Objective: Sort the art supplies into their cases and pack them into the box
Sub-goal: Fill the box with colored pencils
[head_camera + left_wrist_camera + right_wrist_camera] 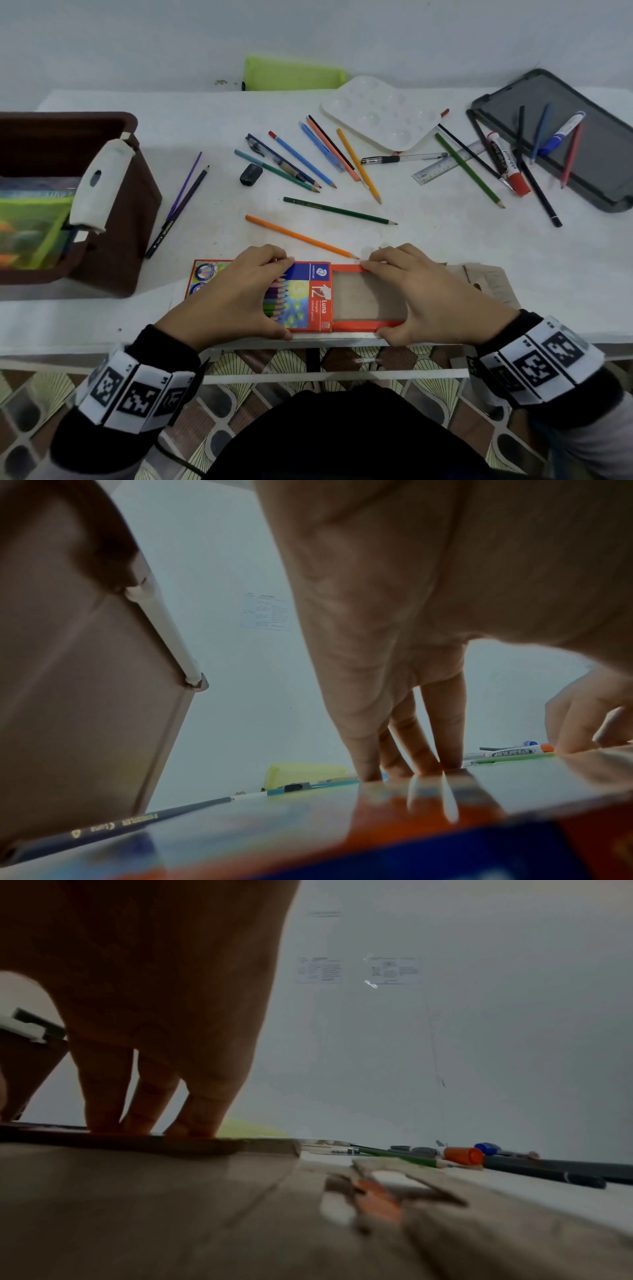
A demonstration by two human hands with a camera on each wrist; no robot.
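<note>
A red coloured-pencil case [308,298] lies flat at the table's near edge, its cardboard inner tray [363,298] pulled partly out to the right and showing bare. My left hand [246,294] grips the printed sleeve [342,818], fingers on the far edge and thumb on the near edge. My right hand [414,294] grips the tray the same way, fingers [103,1102] on its far rim. An orange pencil [301,237] and a dark green pencil [339,210] lie just beyond the case. More loose pencils and pens [301,159] are scattered further back.
A brown storage box [130,219] with a white latch stands at the left, holding a green mesh pouch [30,229]. A white paint palette [380,113], a ruler [445,164], markers [507,164] and a dark tablet [582,144] lie at the back right. A green pencil pouch [294,73] lies at the far edge.
</note>
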